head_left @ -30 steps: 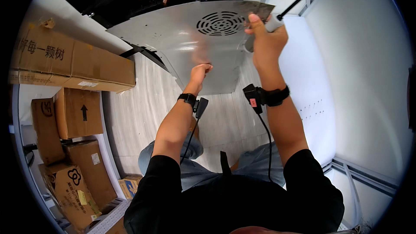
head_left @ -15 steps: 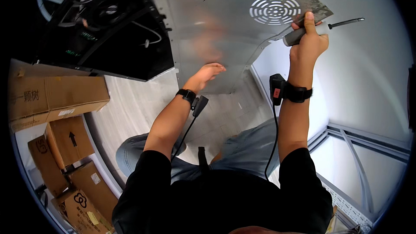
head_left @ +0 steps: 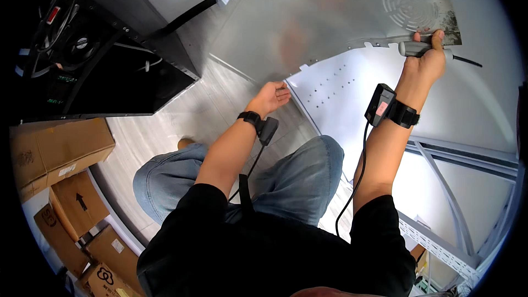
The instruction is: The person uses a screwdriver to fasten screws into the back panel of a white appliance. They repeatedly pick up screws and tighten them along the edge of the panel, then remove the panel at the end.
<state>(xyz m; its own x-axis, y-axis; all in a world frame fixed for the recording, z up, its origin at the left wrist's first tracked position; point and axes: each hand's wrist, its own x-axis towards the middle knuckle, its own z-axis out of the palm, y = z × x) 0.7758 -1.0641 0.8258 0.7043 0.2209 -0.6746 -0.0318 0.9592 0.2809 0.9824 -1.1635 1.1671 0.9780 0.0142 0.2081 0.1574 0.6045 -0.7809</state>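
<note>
My right hand [head_left: 428, 58] is closed around a screwdriver [head_left: 413, 49] with a grey handle and a dark shaft that points to the right. The same hand pinches the edge of a large sheet-metal panel [head_left: 324, 11], beside its round slotted vent. Lower down, my left hand [head_left: 269, 98] lies close to the panel's near edge, fingers stretched out; whether it touches the metal I cannot tell. To the left stands a black-framed cabinet [head_left: 129, 82], its open side showing cables and a fan-like round part.
Cardboard boxes [head_left: 66, 151] are stacked on the left, beside and below the cabinet. A white perforated board [head_left: 330, 91] and a metal frame [head_left: 451, 187] stand on the right. A black hose or bar [head_left: 192, 14] runs behind the cabinet.
The panel has shifted right and away from the cabinet, opening a gap with floor showing. My right hand moved right with the panel and screwdriver; my left hand moved slightly right and lower.
</note>
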